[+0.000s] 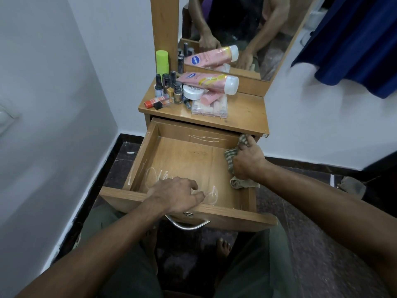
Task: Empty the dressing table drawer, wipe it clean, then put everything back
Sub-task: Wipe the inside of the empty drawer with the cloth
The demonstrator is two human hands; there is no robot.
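The wooden drawer (148, 145) is pulled out and holds nothing; white scribble marks show on its floor and walls. My right hand (247, 160) grips a striped cloth (233, 155) against the drawer's right wall, near the back corner. My left hand (178, 193) rests over the drawer's front edge, fingers curled on it just above the metal handle (189, 226). On the dressing table top (245, 112) lie a pink lotion bottle (206, 81), a white jar (193, 91), several nail polish bottles (169, 87), a red tube (154, 102) and a clear case (209, 108).
A mirror (236, 29) in a wooden frame stands behind the table top and reflects my arms. A green cylinder (162, 61) stands at the back left. White walls close in on both sides. A blue garment (354, 39) hangs at upper right. My feet are under the drawer.
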